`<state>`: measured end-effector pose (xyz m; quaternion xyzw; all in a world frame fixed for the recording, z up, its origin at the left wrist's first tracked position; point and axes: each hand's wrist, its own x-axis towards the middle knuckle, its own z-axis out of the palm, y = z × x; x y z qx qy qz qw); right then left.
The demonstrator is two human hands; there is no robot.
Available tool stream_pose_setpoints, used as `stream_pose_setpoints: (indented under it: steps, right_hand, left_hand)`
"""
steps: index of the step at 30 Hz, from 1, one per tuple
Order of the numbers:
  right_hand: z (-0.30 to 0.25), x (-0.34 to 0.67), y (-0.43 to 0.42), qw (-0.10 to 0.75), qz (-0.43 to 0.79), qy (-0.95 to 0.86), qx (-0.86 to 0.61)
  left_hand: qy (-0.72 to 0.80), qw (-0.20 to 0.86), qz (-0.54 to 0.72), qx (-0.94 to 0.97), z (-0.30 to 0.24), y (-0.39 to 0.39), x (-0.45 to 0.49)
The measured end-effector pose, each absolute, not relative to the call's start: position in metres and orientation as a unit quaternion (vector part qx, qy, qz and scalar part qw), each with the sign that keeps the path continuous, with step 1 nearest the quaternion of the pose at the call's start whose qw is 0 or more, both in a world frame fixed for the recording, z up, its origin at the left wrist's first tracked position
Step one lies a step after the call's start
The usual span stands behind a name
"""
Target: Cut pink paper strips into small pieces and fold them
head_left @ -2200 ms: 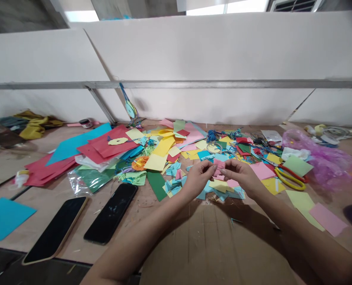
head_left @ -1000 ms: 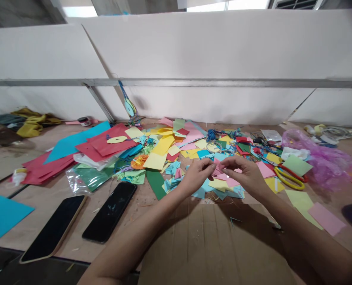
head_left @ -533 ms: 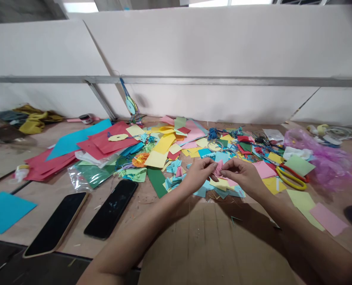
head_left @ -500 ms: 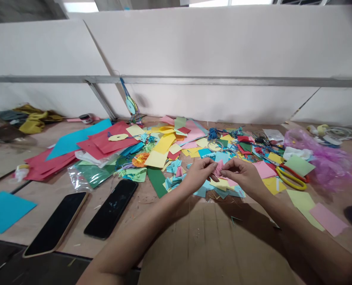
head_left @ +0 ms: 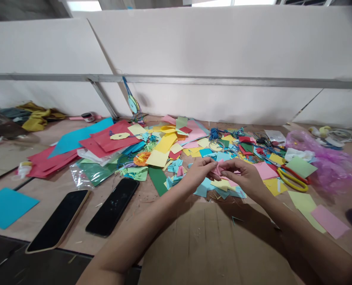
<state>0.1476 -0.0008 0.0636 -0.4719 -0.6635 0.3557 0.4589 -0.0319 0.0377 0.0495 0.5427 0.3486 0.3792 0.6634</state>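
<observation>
Between my two hands is a small pink paper piece [head_left: 218, 168], partly covered by the fingers. My left hand [head_left: 200, 173] pinches its left side, thumb against fingers. From the other side my right hand [head_left: 240, 174] pinches it too, fingers curled over the top. Below and around the hands lie small light blue paper pieces [head_left: 204, 187] and pale yellow slips. A brown cardboard sheet [head_left: 214, 241] lies in front of me under my forearms. Scissors with red and yellow handles [head_left: 293, 180] rest to the right of my right hand.
Two phones [head_left: 112, 208] lie at the left front. Red sheets [head_left: 113, 138], a blue sheet [head_left: 8, 208] and a small glue bottle [head_left: 24, 169] are farther left. A pink plastic bag [head_left: 332, 162] sits at the right. A white panel with a metal rail [head_left: 193, 80] closes off the back.
My fingers have shifted slightly on the pink paper, the right hand's fingers now closer to the left's. The whole view has moved a little; the other things lie as before.
</observation>
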Motion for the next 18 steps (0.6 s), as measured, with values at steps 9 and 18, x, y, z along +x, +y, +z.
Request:
stream_pose_setpoints:
  steps: [9,18]
  right_hand:
    - [0.058,0.1537,0.0063,0.431,0.435,-0.625,-0.484]
    - [0.0578,0.1569,0.0077,0.418,0.405,-0.653,-0.485]
  left_hand:
    - [0.351,0.65,0.378,0.559,0.0474,0.0381,-0.0306]
    - [0.345,0.652,0.372,0.563,0.0487,0.0377,-0.0319]
